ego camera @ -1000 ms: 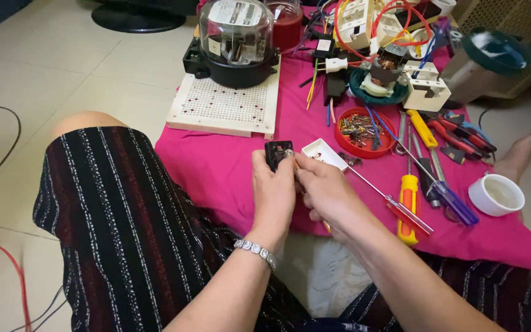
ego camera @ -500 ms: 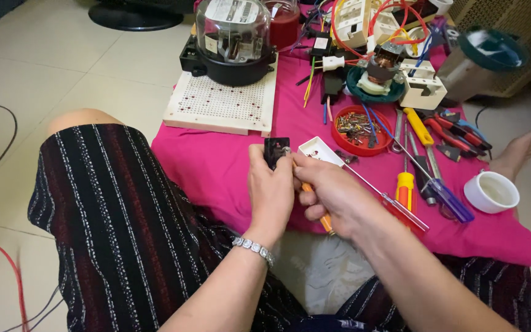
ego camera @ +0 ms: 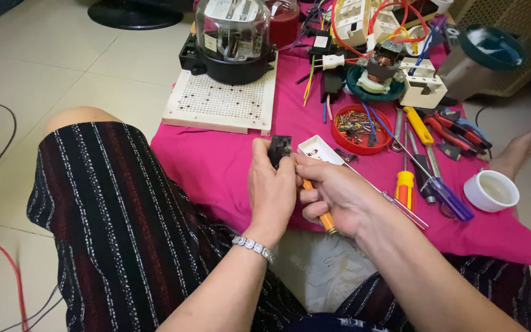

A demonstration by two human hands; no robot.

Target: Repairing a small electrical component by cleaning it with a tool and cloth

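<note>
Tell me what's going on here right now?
A person sits on the floor at a pink cloth strewn with tools. The left hand holds a small black part up; the right hand grips an orange-handled screwdriver beside it. A red dish of small parts lies just beyond.

A pink cloth [ego camera: 216, 166] lies spread on the tiled floor [ego camera: 50, 55]. At its far edge a meter under a clear dome [ego camera: 233, 37] stands on a white perforated board [ego camera: 222, 101]. A round red dish of small parts [ego camera: 359, 128] sits near the middle, with a white rectangular cover [ego camera: 319, 149] just beside it. To the right lie a yellow-handled screwdriver [ego camera: 404, 184], red-handled pliers [ego camera: 456, 126] and a blue-handled tool [ego camera: 447, 197]. A white cup [ego camera: 490, 190] rests by the cloth's right edge, near a bare foot [ego camera: 517, 150].
</note>
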